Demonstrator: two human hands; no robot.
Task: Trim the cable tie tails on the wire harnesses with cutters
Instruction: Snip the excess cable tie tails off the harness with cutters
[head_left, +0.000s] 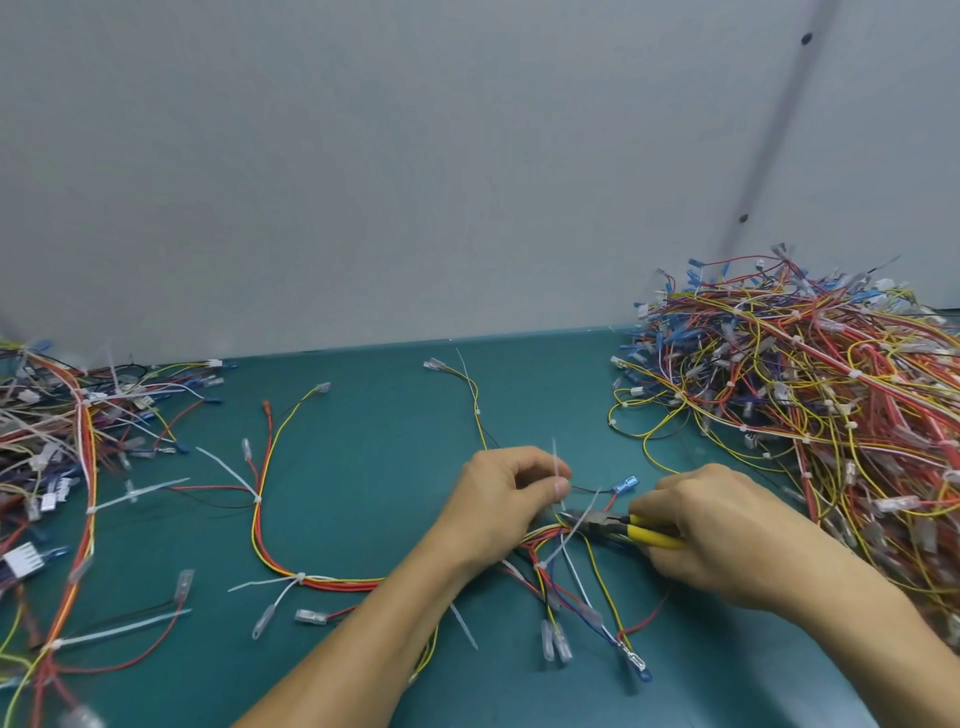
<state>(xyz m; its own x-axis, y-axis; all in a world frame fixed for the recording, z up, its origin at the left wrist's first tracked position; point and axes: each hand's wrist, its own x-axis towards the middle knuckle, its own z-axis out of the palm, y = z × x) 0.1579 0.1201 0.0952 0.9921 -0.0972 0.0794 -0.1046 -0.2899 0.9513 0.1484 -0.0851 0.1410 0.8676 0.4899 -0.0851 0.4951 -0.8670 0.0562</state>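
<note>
Teal-matted bench (363, 441), grey wall (363, 156) behind. Pinching upright white cable tie tail (555, 457) with left hand (511, 493); gripping yellow-handled cutters (623, 527) in right hand (727, 530), jaws against multicoloured wire harness (540, 538).

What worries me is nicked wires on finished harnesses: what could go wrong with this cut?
The cutters, gripped by the right hand, have their tips right against the harness wires, so they might nick insulation instead of the tie tail. The left hand pinches that tail close to the tips, so it could get caught.
</note>
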